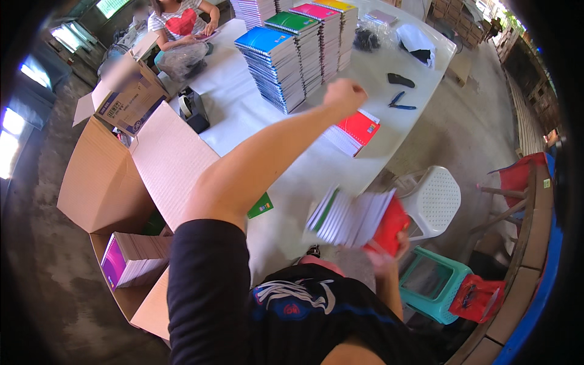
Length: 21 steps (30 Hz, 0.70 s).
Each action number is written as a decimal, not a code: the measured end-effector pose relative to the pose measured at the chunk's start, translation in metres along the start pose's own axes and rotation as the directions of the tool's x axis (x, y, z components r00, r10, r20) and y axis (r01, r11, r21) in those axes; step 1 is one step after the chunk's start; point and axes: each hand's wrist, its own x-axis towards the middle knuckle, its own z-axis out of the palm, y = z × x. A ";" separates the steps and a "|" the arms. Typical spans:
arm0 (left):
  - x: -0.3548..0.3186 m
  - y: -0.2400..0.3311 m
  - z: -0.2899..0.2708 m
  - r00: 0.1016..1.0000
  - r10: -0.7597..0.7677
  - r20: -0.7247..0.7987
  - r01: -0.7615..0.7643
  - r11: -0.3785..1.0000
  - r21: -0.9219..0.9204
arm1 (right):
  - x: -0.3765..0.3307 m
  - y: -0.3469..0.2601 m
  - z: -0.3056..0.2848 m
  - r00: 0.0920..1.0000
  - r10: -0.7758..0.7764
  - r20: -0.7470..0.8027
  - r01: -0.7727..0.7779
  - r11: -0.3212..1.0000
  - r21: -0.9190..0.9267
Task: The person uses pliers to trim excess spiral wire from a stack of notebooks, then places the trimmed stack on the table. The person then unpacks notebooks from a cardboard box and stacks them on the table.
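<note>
My left arm reaches across the white table, and my left hand [347, 97] is curled closed in the air, with nothing visible in it. Below it lies a short stack of red notebooks [358, 132] near the table's right edge. Close to my body, my right hand [396, 248] grips a bundle of notebooks [351, 214], tilted and blurred, with a red cover on the right side and a green one toward the left. Beyond my left hand stand tall stacks of spiral notebooks [277, 70] with blue, green, pink and yellow covers.
An open cardboard box [103, 176] at the left holds purple-covered notebooks [131, 261]. A tape dispenser [193, 109], pliers [401, 102] and a black object [400, 79] lie on the table [234, 121]. White [435, 201] and teal [435, 283] stools stand right. Another person [182, 24] sits opposite.
</note>
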 end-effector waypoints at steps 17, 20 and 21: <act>-0.014 -0.083 0.001 0.728 -0.677 -0.109 0.287 0.445 -0.848 | 0.199 -0.096 0.128 0.995 -0.086 0.055 0.097 0.966 -0.241; -0.020 -0.090 0.014 0.784 -0.586 -0.204 0.007 0.338 -0.941 | 0.206 -0.090 0.132 0.991 -0.027 0.128 0.050 0.983 -0.179; -0.023 -0.074 0.020 0.794 -0.571 -0.206 -0.048 0.279 -0.959 | 0.205 -0.089 0.130 0.985 -0.030 0.170 0.058 0.985 -0.161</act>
